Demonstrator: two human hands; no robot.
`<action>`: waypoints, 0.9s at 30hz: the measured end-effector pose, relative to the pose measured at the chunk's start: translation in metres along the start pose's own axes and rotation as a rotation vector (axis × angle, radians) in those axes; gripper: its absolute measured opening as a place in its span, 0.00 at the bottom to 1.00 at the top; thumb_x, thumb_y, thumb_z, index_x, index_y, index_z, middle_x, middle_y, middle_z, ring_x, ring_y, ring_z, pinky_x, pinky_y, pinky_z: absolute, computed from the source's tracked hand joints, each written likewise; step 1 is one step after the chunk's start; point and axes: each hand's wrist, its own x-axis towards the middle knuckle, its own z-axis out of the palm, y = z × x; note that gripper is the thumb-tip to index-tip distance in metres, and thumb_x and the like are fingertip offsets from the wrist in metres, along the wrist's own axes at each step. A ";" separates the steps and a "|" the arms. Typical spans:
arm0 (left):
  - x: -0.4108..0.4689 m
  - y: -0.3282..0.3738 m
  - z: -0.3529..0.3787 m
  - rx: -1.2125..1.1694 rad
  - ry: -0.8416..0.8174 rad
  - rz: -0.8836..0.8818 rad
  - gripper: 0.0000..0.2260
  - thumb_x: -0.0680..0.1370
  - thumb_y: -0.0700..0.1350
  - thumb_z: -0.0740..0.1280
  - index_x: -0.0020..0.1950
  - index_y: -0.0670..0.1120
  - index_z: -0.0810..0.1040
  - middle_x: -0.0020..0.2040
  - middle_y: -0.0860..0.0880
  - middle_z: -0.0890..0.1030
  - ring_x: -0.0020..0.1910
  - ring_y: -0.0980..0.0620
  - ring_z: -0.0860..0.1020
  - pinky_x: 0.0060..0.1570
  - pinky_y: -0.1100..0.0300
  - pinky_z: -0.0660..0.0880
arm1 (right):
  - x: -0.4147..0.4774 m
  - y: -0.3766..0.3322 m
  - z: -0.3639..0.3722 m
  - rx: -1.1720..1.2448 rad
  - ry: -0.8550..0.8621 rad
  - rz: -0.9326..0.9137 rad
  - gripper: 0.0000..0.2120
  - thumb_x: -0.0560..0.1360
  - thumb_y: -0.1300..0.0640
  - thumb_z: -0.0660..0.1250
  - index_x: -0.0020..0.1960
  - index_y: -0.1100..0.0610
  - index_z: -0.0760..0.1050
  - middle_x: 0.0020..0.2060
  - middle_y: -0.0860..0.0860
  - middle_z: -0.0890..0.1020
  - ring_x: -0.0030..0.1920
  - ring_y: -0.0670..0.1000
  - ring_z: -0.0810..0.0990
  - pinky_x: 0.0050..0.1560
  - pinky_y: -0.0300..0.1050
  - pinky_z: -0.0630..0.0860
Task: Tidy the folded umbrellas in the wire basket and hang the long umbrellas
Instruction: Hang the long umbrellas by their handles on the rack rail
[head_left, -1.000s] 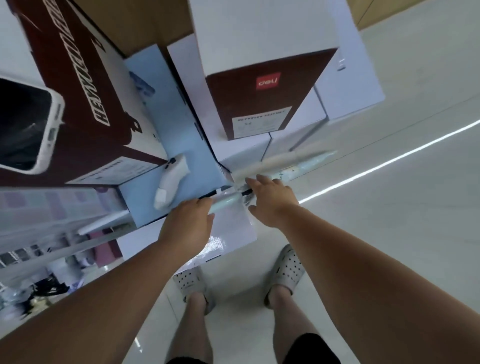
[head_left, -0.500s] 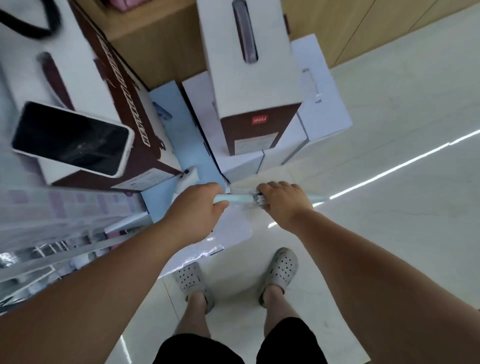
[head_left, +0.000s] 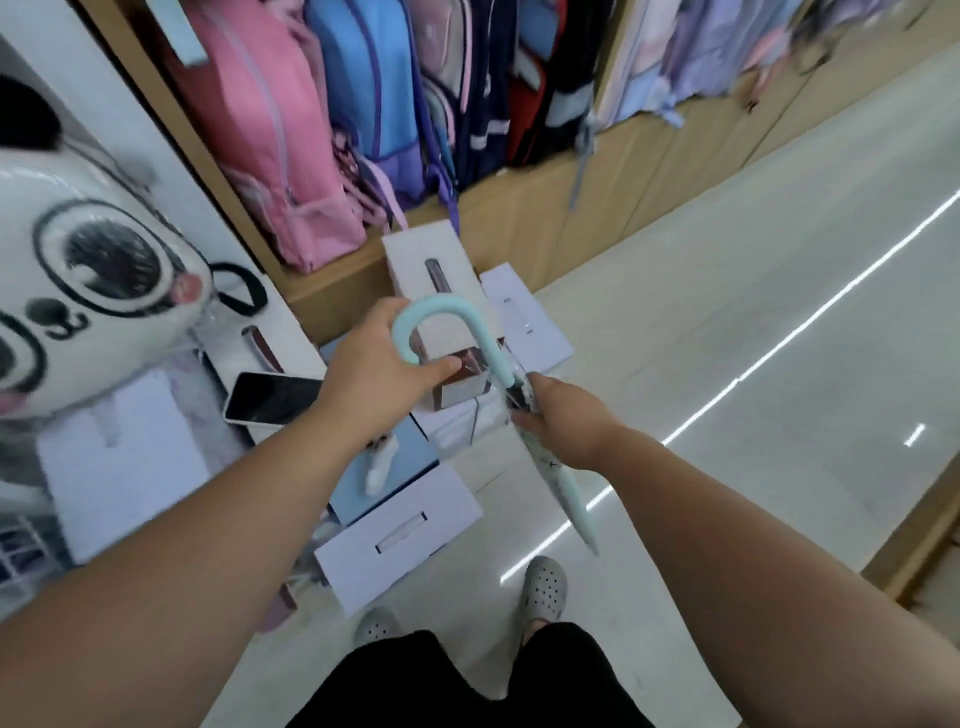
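I hold a long pale-blue umbrella (head_left: 558, 480) with a curved crook handle (head_left: 447, 317) in front of me, tip slanting down to the right toward the floor. My left hand (head_left: 371, 374) grips the short end of the crook handle. My right hand (head_left: 563, 418) is closed around the furled canopy just below the handle, which is wrapped in clear plastic. No wire basket or hanging rail shows in this view.
Stacked white and brown boxes (head_left: 434, 275) stand ahead and to the left, with a phone (head_left: 272, 397) lying on one. A large panda-faced item (head_left: 88, 291) is at the left. Backpacks (head_left: 332, 114) fill a wooden shelf behind. Glossy floor (head_left: 753, 364) lies to the right.
The umbrella went from lying level between my hands to handle-up, tip-down. My left hand now holds the crook. My view lifted from the boxes to the backpack shelf.
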 end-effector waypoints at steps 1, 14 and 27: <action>-0.009 0.006 -0.008 -0.023 -0.011 -0.008 0.29 0.70 0.56 0.79 0.66 0.53 0.73 0.52 0.53 0.81 0.50 0.51 0.80 0.53 0.51 0.77 | -0.011 -0.011 -0.009 0.028 0.027 0.008 0.10 0.82 0.48 0.62 0.52 0.54 0.66 0.42 0.51 0.75 0.43 0.57 0.74 0.43 0.49 0.69; -0.099 0.068 -0.017 -0.032 -0.322 0.048 0.24 0.75 0.52 0.75 0.68 0.49 0.73 0.48 0.62 0.75 0.46 0.59 0.77 0.42 0.68 0.70 | -0.093 -0.120 -0.143 0.200 0.109 -0.264 0.06 0.83 0.52 0.63 0.58 0.52 0.72 0.43 0.44 0.79 0.44 0.46 0.78 0.43 0.34 0.75; -0.146 0.126 -0.011 -0.489 0.173 0.016 0.12 0.81 0.42 0.68 0.64 0.52 0.77 0.56 0.54 0.85 0.54 0.57 0.83 0.56 0.60 0.79 | -0.141 -0.139 -0.204 0.502 0.163 -0.548 0.22 0.79 0.48 0.69 0.71 0.50 0.71 0.55 0.51 0.79 0.52 0.54 0.83 0.45 0.49 0.85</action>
